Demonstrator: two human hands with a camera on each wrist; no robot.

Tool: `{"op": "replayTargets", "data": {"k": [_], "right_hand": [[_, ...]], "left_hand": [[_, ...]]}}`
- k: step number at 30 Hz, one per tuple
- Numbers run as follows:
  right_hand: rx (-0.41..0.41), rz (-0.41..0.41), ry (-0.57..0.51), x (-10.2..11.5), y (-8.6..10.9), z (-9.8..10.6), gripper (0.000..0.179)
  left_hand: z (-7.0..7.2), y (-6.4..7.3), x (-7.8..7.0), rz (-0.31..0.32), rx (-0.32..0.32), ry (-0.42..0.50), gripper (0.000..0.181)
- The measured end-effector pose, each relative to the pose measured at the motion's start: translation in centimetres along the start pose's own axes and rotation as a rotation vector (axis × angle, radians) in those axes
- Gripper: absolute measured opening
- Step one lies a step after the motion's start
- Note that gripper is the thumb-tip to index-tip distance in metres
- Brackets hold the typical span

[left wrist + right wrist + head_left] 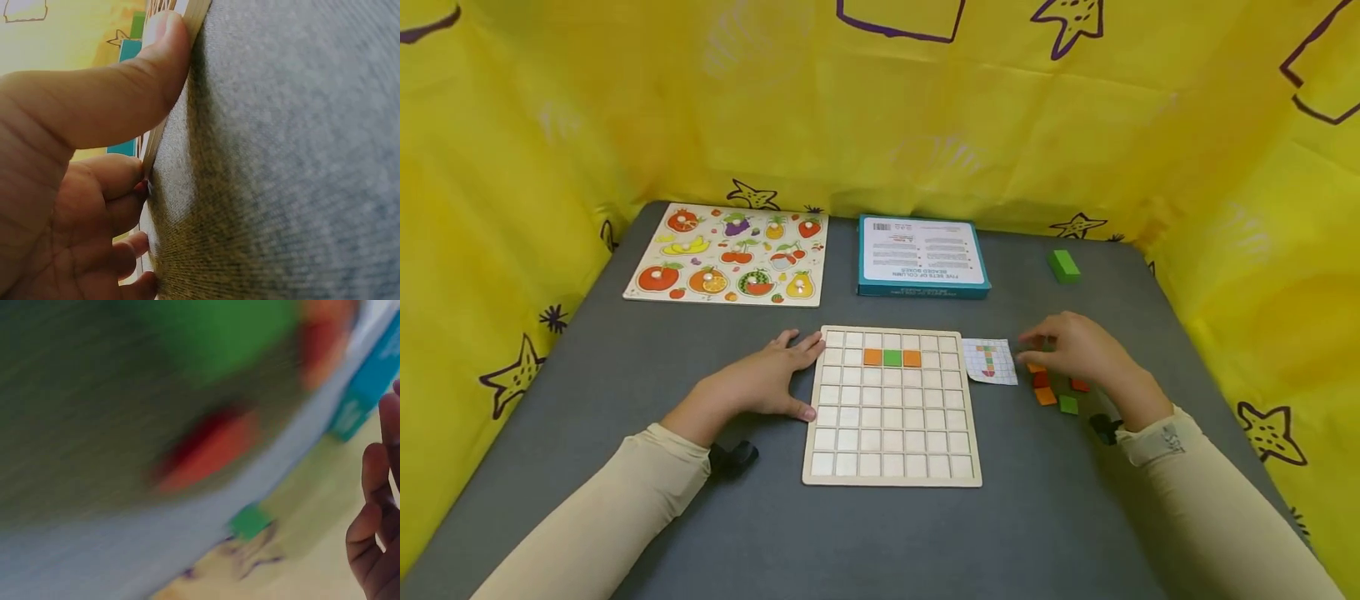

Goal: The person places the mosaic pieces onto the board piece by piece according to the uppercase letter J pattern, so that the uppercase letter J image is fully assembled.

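Observation:
A square wooden grid board (pixel 892 487) lies on the table, with two orange tiles and a green tile (pixel 892 358) between them in its second row. My left hand (pixel 767 379) rests at the board's left side, fingers spread, thumb and fingertips touching its edge; the left wrist view shows the thumb (pixel 165 62) against it. Over a loose group of small tiles hovers my right hand (pixel 1075 346), with a gap between thumb and index finger. Red, orange and green tiles (pixel 1068 405) lie below it, some hidden. In the right wrist view, tiles are blurred.
A paper card (pixel 990 362) with a coloured arrow-like pattern lies against the board's right edge. Behind are a fruit puzzle board (pixel 726 296), a teal box (pixel 922 250) and a green block (pixel 1064 266). Yellow curtains (pixel 880 108) surround the table.

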State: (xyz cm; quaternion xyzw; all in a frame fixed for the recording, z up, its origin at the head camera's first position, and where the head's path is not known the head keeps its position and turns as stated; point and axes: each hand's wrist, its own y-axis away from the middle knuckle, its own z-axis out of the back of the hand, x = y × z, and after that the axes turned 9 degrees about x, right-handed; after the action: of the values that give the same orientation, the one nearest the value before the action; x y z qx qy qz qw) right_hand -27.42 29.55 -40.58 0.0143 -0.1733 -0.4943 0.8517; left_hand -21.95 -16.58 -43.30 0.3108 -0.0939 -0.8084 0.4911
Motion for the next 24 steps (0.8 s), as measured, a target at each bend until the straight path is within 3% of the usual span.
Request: {"op": "replayTargets", "data": {"k": [5, 10, 18, 24], "right_hand": [[0.039, 0.01, -0.002, -3.1, 3.1, -0.4, 0.035], [0.025, 0.001, -0.029, -4.5, 5.3, -0.6, 0.038], [0.032, -0.022, -0.069, -4.5, 7.2, -1.8, 0.04], [0.053, -0.055, -0.05, -4.4, 7.6, -1.9, 0.03]], "left_hand": [[-0.5, 0.1, 0.0, 0.004, 0.001, 0.006, 0.112], [-0.4, -0.2, 0.1, -0.009, -0.006, -0.011, 0.112], [-0.4, -0.3, 0.3, -0.002, 0.006, -0.015, 0.114], [-0.3, -0.4, 0.4, -0.007, 0.004, -0.027, 0.114]]}}
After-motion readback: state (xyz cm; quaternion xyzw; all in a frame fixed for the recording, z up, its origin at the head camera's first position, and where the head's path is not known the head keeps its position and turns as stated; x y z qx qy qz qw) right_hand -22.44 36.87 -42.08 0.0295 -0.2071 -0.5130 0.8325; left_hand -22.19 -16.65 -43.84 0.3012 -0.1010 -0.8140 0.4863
